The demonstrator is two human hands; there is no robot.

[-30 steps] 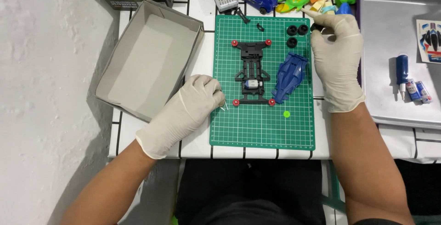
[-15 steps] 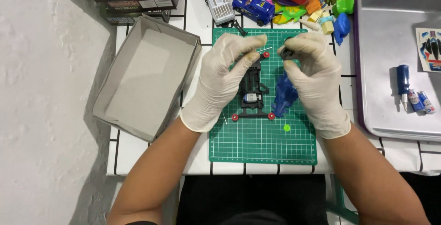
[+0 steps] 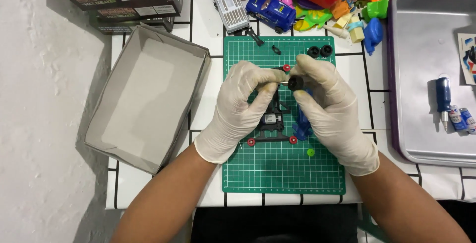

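Now both hands up off mat | right hand (image 3: 331,109) fingers pinching black wheel (image 3: 296,83) | left hand (image 3: 243,106) fingers gripping thin axle (image 3: 280,81), chassis (image 3: 272,123) at 6 o'clock.

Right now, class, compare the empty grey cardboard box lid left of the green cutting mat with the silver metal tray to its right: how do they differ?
The grey cardboard box lid lies skewed to the green cutting mat; the silver metal tray sits square with it. The lid holds nothing; the tray carries a blue-handled screwdriver, small tubes and a sticker sheet. The lid's walls are creased; the tray's rim is smooth. Both are shallow, open-topped rectangles.
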